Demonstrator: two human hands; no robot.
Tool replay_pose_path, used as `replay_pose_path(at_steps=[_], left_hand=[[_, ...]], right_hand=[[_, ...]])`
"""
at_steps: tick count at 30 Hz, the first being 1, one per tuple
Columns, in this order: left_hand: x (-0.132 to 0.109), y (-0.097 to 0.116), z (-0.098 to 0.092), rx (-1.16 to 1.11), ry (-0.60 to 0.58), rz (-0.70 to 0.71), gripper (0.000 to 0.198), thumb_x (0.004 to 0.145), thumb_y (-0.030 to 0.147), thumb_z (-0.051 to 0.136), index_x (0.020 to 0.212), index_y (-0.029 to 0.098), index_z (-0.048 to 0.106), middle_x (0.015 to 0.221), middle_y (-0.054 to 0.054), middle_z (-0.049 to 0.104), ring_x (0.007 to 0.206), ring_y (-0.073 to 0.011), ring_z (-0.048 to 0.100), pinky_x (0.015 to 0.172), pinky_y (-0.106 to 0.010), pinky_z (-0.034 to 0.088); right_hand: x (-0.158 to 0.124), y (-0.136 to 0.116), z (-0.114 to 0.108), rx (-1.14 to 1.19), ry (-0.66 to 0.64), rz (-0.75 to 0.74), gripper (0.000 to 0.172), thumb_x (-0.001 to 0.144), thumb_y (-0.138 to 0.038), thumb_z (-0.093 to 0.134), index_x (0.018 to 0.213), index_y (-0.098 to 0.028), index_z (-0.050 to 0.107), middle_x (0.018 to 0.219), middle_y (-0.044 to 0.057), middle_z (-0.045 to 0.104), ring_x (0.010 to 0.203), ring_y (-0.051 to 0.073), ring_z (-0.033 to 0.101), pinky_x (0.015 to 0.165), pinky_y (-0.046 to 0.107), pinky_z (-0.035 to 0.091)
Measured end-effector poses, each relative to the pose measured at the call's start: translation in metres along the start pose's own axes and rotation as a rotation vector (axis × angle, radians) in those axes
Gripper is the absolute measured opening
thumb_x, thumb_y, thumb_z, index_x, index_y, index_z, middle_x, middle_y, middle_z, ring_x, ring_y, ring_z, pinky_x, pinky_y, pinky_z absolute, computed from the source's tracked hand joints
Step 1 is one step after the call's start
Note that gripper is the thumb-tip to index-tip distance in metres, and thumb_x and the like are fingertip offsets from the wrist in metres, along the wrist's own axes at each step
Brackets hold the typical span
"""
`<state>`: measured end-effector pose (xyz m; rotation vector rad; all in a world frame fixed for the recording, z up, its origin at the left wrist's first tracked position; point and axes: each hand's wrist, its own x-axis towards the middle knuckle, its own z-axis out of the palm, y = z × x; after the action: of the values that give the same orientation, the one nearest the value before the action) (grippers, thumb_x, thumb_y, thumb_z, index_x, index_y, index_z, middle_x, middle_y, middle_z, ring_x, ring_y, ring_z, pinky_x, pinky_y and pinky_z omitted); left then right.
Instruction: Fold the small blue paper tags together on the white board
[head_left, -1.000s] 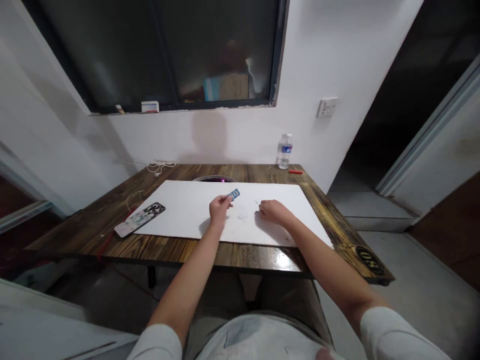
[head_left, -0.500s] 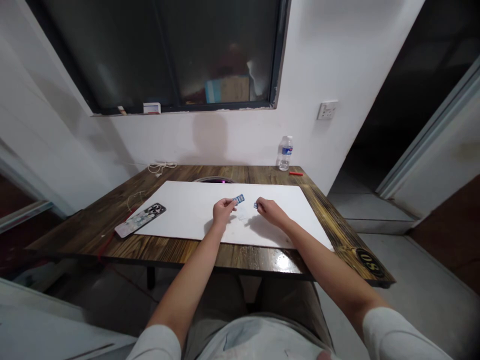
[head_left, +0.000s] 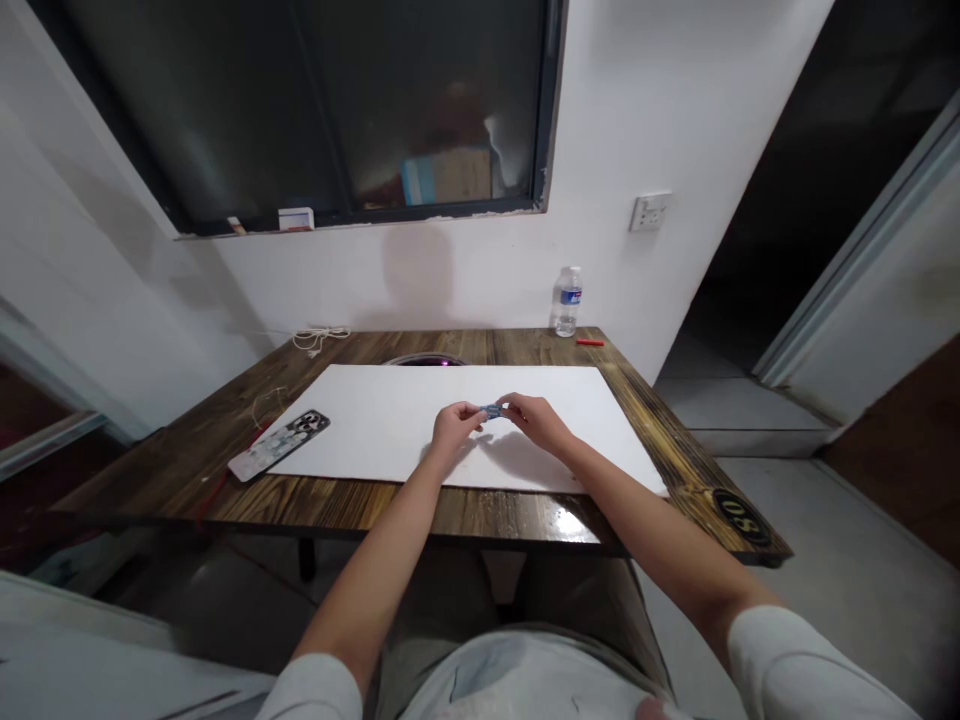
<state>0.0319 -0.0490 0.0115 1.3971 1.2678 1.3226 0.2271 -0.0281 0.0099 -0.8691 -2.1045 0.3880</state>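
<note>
My left hand (head_left: 454, 428) is closed in a pinch on the left end of a small flat blue piece (head_left: 491, 411) with pale markings, too small to name its kind. From the other side my right hand (head_left: 534, 418) pinches at the right end, its thumb and fingertips together. Whether this is one piece or two pieces touching, I cannot tell. Both hands are over the white board (head_left: 382, 420), and their shadows fall on it.
A patterned phone (head_left: 279, 446) lies at the board's left edge. Farther back are a coiled white cable (head_left: 319, 337), a dark round object (head_left: 424, 360), a water bottle (head_left: 568, 302) and a red pen-like stick (head_left: 590, 343). The wooden table (head_left: 337, 492) has wet spots in front.
My hands have come together, so the small blue piece in my right hand now meets the blue strip in my left. The view has shifted slightly.
</note>
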Motion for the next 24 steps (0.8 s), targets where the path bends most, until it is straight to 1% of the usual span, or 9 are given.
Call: replay_pose_path(at_steps=[2,4,7,12,16,21,24], left_hand=[[-0.0012,0.0018,0.0004,0.006,-0.035,-0.008,0.031,0.057,0.041,0.082,0.07,0.017,0.068,0.064,-0.003,0.068,0.057,-0.0163,0.062,0.057,-0.029,0.047],[-0.0018,0.0028,0.0008,0.01,-0.067,-0.018,0.031,0.057,0.041,0.082,0.07,0.017,0.068,0.064,-0.003,0.068,0.057,-0.0163,0.062,0.058,-0.028,0.047],[-0.0013,0.0019,0.0009,0.013,-0.103,-0.021,0.033,0.057,0.042,0.082,0.072,0.017,0.068,0.065,-0.003,0.068,0.058,-0.0162,0.063,0.059,-0.028,0.046],[0.0001,-0.0012,0.0006,0.0,-0.141,-0.028,0.035,0.057,0.044,0.083,0.073,0.017,0.068,0.065,-0.003,0.067,0.059,-0.0164,0.063,0.059,-0.027,0.044],[-0.0013,0.0003,0.001,-0.008,-0.143,-0.019,0.034,0.058,0.044,0.083,0.073,0.017,0.069,0.065,-0.003,0.067,0.059,-0.0167,0.063,0.06,-0.028,0.045],[-0.0027,0.0044,0.001,-0.015,-0.134,-0.017,0.037,0.056,0.047,0.084,0.071,0.017,0.069,0.064,-0.004,0.068,0.058,-0.0169,0.063,0.058,-0.028,0.046],[-0.001,0.0045,0.0008,-0.027,-0.093,-0.02,0.038,0.055,0.048,0.084,0.071,0.017,0.069,0.063,-0.004,0.067,0.057,-0.0163,0.061,0.056,-0.027,0.045]], right_hand=[[-0.0002,0.0002,-0.0006,-0.01,0.015,0.038,0.012,0.089,-0.02,0.057,0.098,-0.02,0.066,0.07,0.001,0.067,0.061,0.015,0.058,0.061,0.023,0.04],[0.0,0.0007,-0.0011,-0.009,0.025,0.046,0.008,0.088,-0.02,0.058,0.091,-0.02,0.066,0.068,0.0,0.066,0.06,0.014,0.057,0.059,0.023,0.039],[0.0009,0.0013,-0.0019,0.005,0.021,0.027,0.01,0.088,-0.019,0.057,0.086,-0.019,0.067,0.07,0.001,0.067,0.062,0.014,0.058,0.06,0.023,0.039],[0.0023,0.0007,-0.0048,0.039,0.005,-0.025,0.013,0.088,-0.017,0.056,0.087,-0.019,0.069,0.077,0.003,0.071,0.069,0.015,0.063,0.067,0.024,0.043],[0.0022,0.0001,-0.0068,0.048,-0.011,-0.039,0.015,0.088,-0.015,0.055,0.087,-0.019,0.07,0.083,0.004,0.073,0.076,0.016,0.066,0.072,0.025,0.046],[0.0023,-0.0006,-0.0072,0.028,-0.017,-0.037,0.017,0.089,-0.015,0.054,0.088,-0.019,0.07,0.085,0.004,0.073,0.078,0.017,0.066,0.074,0.027,0.048],[0.0035,0.001,-0.0096,-0.009,0.043,-0.01,0.021,0.09,-0.014,0.051,0.095,-0.02,0.071,0.09,0.006,0.073,0.083,0.018,0.066,0.078,0.029,0.048]])
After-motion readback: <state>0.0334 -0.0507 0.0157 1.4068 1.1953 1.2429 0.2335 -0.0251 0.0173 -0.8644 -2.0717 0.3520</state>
